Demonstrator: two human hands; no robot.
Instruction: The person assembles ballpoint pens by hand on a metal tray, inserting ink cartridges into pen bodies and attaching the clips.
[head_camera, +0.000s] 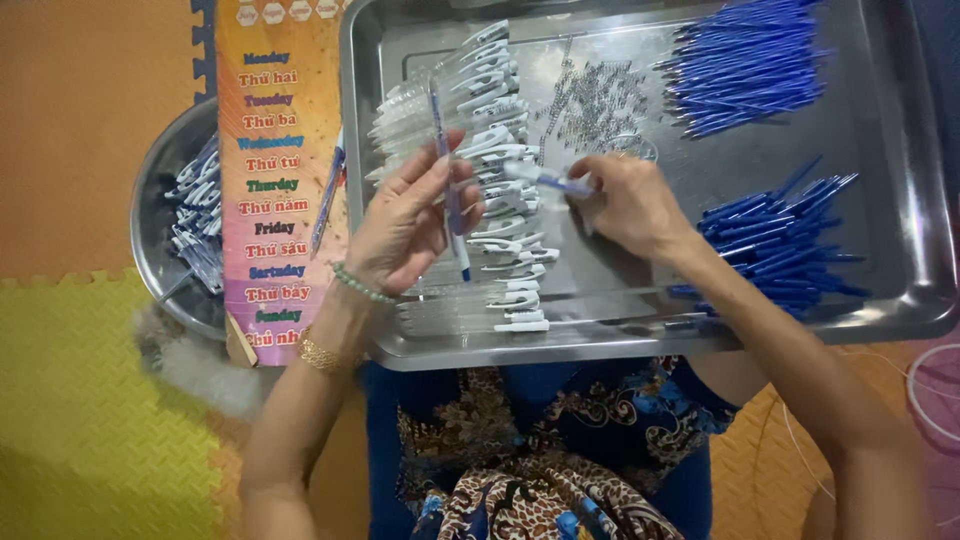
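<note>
Clearly, a partly assembled pen (450, 190) is pinched upright between thumb and fingers of the left hand (405, 225), its blue tip pointing down towards the lap and its clear barrel rising above the fingertips. A small white-and-blue pen part (548, 180) is gripped in the fingertips of the right hand (630, 205), held level and aimed towards the left hand. For the step to be done well, the two pieces would best be kept in line and close over the steel tray (900, 300), so that anything dropped is caught. Both wrists are bent inward, with forearms reaching up from below. White pen clips (500, 150) are ranged between the hands, small springs (590, 105) beyond, and blue refills (770, 245) just right of the right hand.
</note>
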